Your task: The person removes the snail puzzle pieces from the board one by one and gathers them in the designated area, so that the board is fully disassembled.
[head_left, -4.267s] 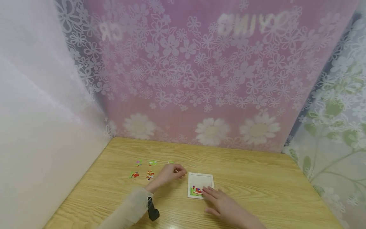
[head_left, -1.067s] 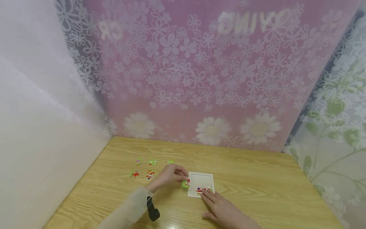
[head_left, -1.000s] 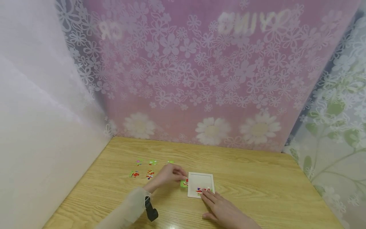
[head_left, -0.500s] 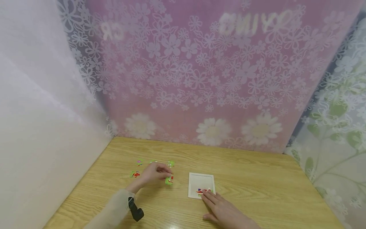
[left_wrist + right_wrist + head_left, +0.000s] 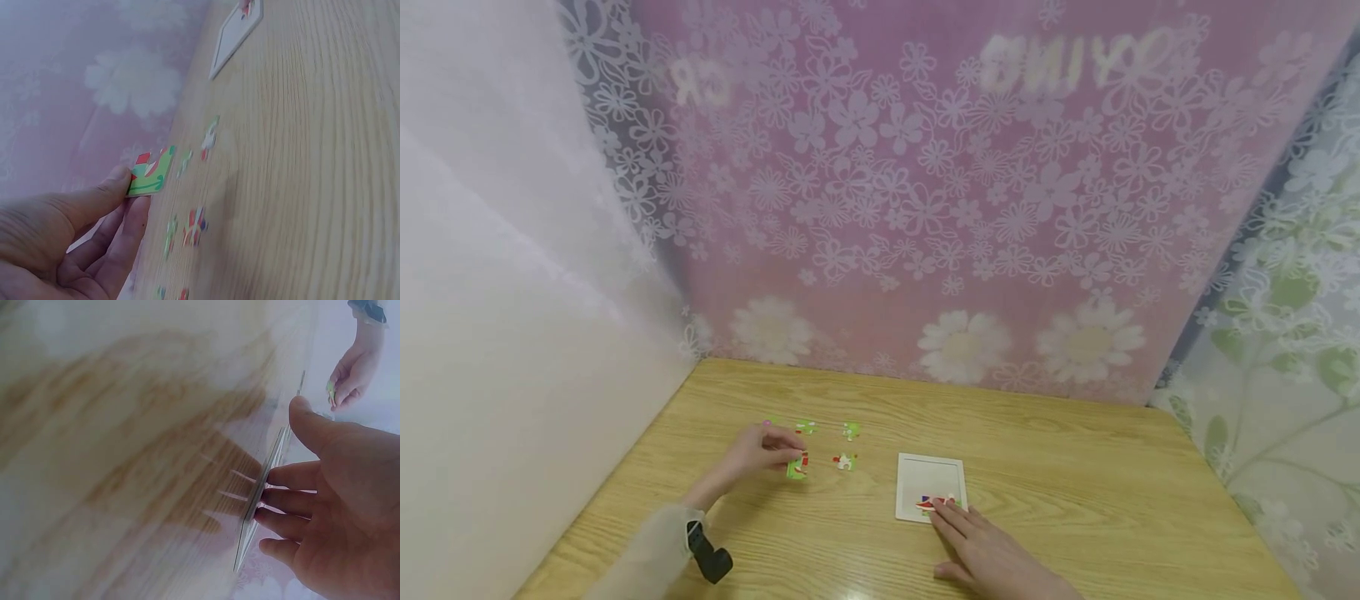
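My left hand (image 5: 760, 452) pinches a green and red puzzle piece (image 5: 150, 175) between thumb and fingers, raised over the left part of the table. In the head view this piece overlaps the loose puzzle pieces behind it. To the right lies a white square puzzle tray (image 5: 929, 477), with a red, white and blue puzzle piece (image 5: 925, 503) along its near edge. Straight fingertips of my right hand (image 5: 981, 542) rest on that piece and cover part of it. The right wrist view shows the tray edge-on at the fingertips.
Loose pieces lie left of the tray: a white and red one (image 5: 845, 462), a green one behind it (image 5: 851, 431) and another green one (image 5: 806, 427). The wooden table (image 5: 1060, 475) meets a pink flowered backdrop (image 5: 925, 208) and a white side wall (image 5: 527, 292).
The green and red piece, in the tray's near left corner several seconds ago, is now out of it. My left hand has carried it leftward, uncovering the white and red piece. The right hand stays nearly still.
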### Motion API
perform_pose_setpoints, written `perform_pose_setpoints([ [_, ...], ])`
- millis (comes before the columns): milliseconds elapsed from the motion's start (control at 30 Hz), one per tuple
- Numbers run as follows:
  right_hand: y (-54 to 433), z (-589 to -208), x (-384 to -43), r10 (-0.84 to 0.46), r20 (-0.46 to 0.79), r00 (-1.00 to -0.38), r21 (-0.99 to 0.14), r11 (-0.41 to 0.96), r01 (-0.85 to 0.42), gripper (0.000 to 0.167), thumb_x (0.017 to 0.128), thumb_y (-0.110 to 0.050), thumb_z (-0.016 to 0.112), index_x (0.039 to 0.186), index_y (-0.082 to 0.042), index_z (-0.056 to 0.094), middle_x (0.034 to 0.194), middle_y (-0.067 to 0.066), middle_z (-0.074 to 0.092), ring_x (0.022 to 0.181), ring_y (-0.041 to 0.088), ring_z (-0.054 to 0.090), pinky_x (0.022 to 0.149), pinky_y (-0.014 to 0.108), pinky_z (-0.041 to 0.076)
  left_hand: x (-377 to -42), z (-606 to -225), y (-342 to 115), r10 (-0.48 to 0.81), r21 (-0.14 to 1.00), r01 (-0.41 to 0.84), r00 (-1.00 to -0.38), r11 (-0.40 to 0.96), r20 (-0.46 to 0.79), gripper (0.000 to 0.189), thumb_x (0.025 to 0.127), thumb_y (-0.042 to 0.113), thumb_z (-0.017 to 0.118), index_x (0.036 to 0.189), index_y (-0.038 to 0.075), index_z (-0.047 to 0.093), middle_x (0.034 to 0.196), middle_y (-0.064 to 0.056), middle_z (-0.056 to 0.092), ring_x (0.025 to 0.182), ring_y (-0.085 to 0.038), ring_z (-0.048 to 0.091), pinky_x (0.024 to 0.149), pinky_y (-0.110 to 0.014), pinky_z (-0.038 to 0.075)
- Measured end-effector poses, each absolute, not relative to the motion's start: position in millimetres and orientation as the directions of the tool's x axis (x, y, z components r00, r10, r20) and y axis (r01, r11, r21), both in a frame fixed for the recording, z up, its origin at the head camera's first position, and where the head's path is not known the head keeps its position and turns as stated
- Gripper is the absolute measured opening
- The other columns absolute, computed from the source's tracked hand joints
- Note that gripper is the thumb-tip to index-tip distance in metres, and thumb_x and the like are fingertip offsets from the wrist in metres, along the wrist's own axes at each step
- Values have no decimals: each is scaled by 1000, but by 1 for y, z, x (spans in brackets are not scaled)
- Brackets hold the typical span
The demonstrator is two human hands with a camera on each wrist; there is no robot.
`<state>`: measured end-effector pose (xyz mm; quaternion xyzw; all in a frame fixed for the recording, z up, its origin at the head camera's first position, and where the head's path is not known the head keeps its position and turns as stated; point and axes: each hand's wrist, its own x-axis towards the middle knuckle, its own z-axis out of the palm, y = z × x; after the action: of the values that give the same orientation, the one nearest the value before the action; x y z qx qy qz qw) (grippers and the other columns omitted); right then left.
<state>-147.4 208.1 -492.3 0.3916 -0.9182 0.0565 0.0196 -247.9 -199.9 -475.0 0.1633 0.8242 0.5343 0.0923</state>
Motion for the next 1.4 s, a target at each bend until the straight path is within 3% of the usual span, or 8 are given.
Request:
perform_pose_setpoints([
  [367,208,-493,-147,-723,105,-683,-59,681,-730,72,103,-55,47,144,5,52,151,20,49,136,36,50,104,53,48,-242,-472,-245,302,885,147,-953,442,8,27,96,14,71,113,-8,70,98,-15,75,81,-21,70,75,-40,62],
  [633,208,-493,-148,-722,90,-686,-80,681,-728,73,103,-55,46,144,5,51,152,21,47,137,36,49,104,54,47,-234,-479,-257,295,852,134,-955,507,-25,19,93,13,74,103,-3,76,95,-12,76,79,-12,68,68,-30,60],
  [933,209,-493,-149,-730,104,-676,-60,674,-737,73,104,-55,46,145,5,51,152,20,48,137,36,49,104,53,48,-227,-492,-265,298,856,80,-951,511,-89,19,95,14,72,105,-3,75,93,-10,76,80,-14,69,67,-28,60],
  [1233,209,-495,-149,-733,109,-671,-53,670,-740,73,104,-55,45,144,5,52,151,20,49,137,35,50,104,53,48,-223,-490,-267,325,764,220,-946,606,14,15,85,12,82,96,2,77,89,-8,76,77,-14,68,66,-23,52],
  [1400,209,-495,-148,-739,114,-664,-54,663,-747,72,104,-54,46,143,6,52,151,21,48,136,35,51,103,53,49,-224,-491,-268,338,758,241,-941,606,28,12,84,6,81,94,1,77,86,-8,76,75,-17,70,65,-22,53],
])
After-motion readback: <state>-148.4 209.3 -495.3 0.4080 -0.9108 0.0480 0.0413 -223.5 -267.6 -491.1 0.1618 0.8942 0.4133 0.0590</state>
